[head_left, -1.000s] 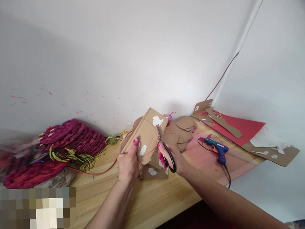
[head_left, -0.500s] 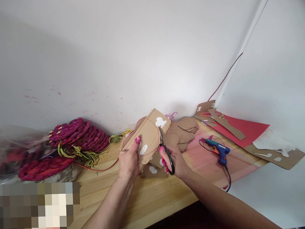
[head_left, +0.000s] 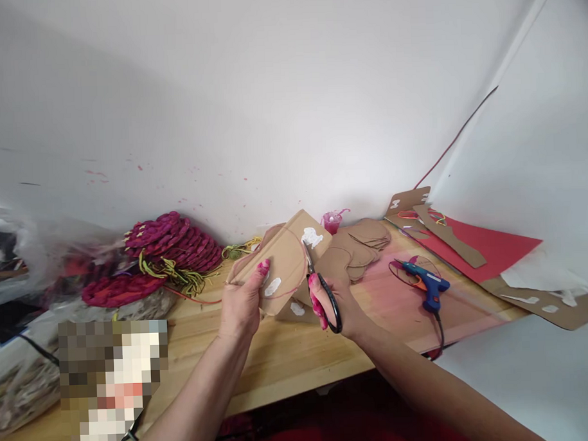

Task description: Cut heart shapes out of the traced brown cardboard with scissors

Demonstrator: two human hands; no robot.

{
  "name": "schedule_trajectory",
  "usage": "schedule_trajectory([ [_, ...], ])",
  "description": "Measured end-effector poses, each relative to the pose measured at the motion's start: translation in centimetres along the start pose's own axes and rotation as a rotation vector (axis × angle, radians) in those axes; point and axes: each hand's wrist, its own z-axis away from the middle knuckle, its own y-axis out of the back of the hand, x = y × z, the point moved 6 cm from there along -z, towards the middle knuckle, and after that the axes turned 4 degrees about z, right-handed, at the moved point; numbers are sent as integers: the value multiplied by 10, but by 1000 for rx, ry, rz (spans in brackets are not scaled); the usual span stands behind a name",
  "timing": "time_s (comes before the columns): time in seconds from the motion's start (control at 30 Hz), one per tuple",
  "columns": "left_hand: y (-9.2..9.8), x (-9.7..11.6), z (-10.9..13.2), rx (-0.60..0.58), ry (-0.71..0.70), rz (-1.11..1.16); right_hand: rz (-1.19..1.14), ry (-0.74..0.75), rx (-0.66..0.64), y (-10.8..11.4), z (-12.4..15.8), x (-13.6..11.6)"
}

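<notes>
My left hand (head_left: 243,302) is closed on a piece of cardboard (head_left: 288,253), its thumb lying on top. A curved reddish line is drawn across the cardboard, and white torn patches mark its face. In my right hand (head_left: 335,306) I grip black-handled scissors (head_left: 331,303), fingers through the loops. Their blades reach the cardboard's right side near the drawn line and the upper white patch. Pink stains cover the fingertips of both hands. More cardboard (head_left: 297,310) lies on the table beneath the held piece.
Cut cardboard shapes (head_left: 357,250) are piled behind my right hand. A blue glue gun (head_left: 426,283) lies to the right, near red sheet material (head_left: 492,242) and cardboard strips. Magenta braided pieces (head_left: 174,244) are stacked at left, beside plastic bags (head_left: 24,378). A pink cup (head_left: 331,222) stands by the wall.
The view has shifted slightly left, showing more bags there. My hands hold nearly the same pose, with the scissors still at the cardboard's right side.
</notes>
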Motion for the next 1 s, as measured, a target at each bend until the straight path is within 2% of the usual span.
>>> schedule_trajectory([
  [0.13, 2, 6, 3, -7, -40, -19, 17, 27, 30, -5, 6, -5],
  [0.23, 6, 8, 7, 30, -28, -11, 34, 16, 31, -7, 9, -7],
  [0.43, 11, 12, 13, 31, -18, -11, 61, 16, 42, -11, 15, -7],
  [0.73, 27, 22, 16, -11, -66, -95, 27, -70, -118, -22, 16, -13],
  [1.0, 35, 21, 26, 9, -17, -49, 32, -102, -115, -27, 10, -10],
])
